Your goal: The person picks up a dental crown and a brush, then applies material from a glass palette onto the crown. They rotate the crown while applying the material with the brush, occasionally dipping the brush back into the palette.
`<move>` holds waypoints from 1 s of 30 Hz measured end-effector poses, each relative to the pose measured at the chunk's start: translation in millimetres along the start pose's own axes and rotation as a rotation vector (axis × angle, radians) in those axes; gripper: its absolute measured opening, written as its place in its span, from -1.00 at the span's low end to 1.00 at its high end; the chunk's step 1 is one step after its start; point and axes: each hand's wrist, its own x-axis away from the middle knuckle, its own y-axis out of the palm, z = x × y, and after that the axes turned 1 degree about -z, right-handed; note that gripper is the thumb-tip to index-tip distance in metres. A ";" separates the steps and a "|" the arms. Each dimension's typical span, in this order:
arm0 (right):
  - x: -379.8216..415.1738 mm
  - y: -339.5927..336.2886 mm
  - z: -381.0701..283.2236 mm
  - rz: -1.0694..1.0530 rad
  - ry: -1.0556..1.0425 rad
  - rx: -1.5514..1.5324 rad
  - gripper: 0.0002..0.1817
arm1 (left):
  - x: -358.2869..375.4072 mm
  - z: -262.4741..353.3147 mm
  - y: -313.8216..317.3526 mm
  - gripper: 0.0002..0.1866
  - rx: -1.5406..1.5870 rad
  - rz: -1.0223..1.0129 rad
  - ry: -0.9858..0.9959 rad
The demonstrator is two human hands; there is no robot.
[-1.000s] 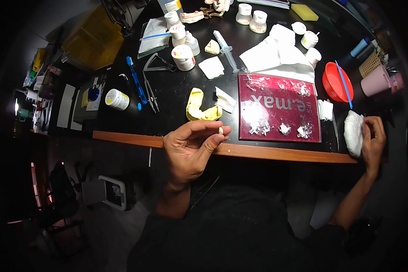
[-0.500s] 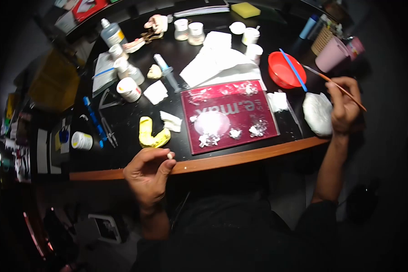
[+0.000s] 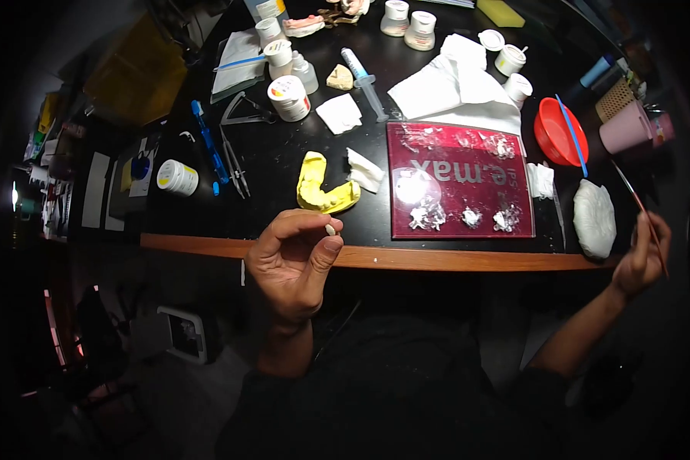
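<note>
Small tooth-like bit [image 3: 330, 229], creamy white, pinched in left hand [image 3: 293, 267] between thumb and finger, near yellow mould [image 3: 311, 192]; thin brush [image 3: 635, 194], long and straight, reddish-brown stick, shiny near tip, held slanting in right hand [image 3: 642, 257], tip pointing away from body, beside puffy white pad [image 3: 594, 220]

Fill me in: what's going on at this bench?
A person's left hand pinches a small off-white piece near a yellow U-shaped dental model. The right hand holds a slim brush-like tool with a reddish-brown handle beside a puffy white pad. A dark-red rectangular plate bearing white clumps lies between them.
</note>
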 end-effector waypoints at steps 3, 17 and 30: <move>28.8 -35.2 20.2 0.118 0.140 0.048 -0.88 | 1.1 -3.3 -3.5 -0.74 0.029 0.027 0.031; 55.4 -32.0 -15.4 0.251 0.244 0.020 -0.70 | -7.8 8.2 -16.7 -0.77 -0.016 0.049 -0.039; 108.8 160.4 -113.1 -0.310 0.238 -0.379 -0.93 | -7.0 10.0 -11.3 -0.75 -0.179 -0.026 -0.058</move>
